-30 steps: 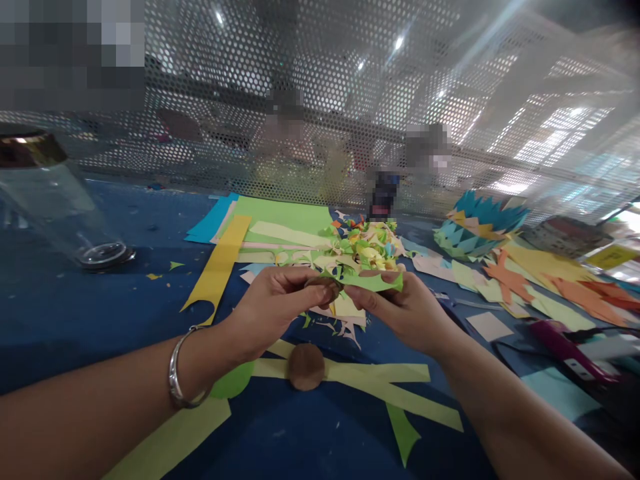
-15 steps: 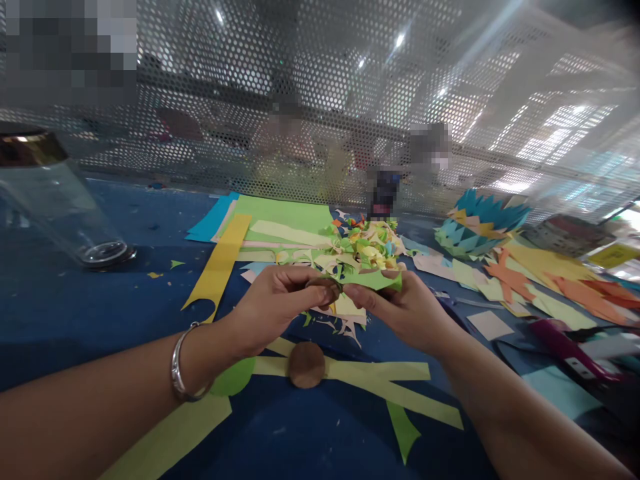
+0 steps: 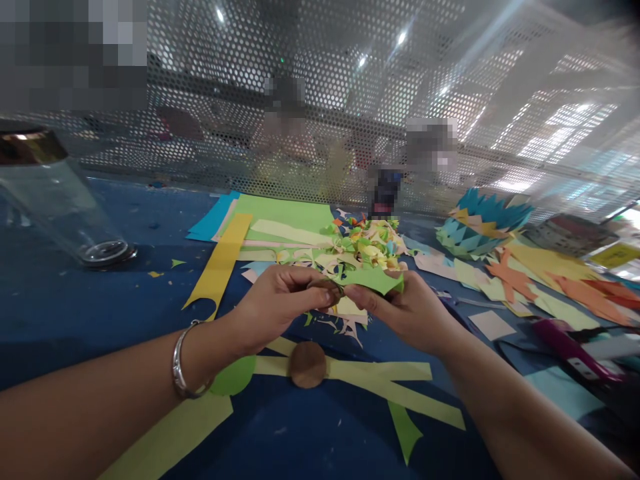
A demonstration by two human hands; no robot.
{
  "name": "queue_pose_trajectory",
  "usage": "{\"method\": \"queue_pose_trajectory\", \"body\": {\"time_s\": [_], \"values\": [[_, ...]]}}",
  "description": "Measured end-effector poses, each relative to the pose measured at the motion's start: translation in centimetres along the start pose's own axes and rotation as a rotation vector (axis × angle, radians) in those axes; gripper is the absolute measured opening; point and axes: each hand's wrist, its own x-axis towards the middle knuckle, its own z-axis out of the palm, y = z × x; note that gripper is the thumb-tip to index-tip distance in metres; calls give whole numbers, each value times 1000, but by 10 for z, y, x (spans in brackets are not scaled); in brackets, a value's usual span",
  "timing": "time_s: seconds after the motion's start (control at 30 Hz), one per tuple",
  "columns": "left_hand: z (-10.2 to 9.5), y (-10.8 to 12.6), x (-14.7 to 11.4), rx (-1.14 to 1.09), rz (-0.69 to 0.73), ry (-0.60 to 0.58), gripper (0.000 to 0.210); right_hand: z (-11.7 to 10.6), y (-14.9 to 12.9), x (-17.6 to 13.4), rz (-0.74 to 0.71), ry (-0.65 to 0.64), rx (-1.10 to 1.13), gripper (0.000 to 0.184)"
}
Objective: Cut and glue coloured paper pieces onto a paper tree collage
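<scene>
In front of me, my left hand (image 3: 285,300) pinches a small dark brown disc (image 3: 327,288), mostly covered by the thumb and fingers. My right hand (image 3: 405,307) holds a bright green paper piece (image 3: 373,279) with a curved cut edge. The fingertips of both hands nearly meet, with the paper against the disc's edge. Under them, another brown disc (image 3: 308,365) lies on crossed pale green paper strips (image 3: 380,375). A green paper circle (image 3: 237,375) sits partly behind my left wrist. A green offcut (image 3: 405,430) lies below the strips.
Paper scraps (image 3: 375,247) are heaped beyond my hands. Left of them are green sheets (image 3: 295,208) and a yellow strip (image 3: 220,257). A glass jar (image 3: 70,200) stands far left. On the right are a folded-paper bowl (image 3: 480,227), orange scraps (image 3: 510,273) and a magenta tool (image 3: 570,347).
Both hands stay nearly in place. The green paper has turned slightly in the right fingers, and the view has shifted a little.
</scene>
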Motion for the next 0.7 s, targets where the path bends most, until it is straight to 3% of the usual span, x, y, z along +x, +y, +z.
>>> {"method": "queue_pose_trajectory", "body": {"time_s": [0.7], "values": [[-3,0,1,113,-4,-47,14,-1,-1,2,-127,-19,-96,23]]}}
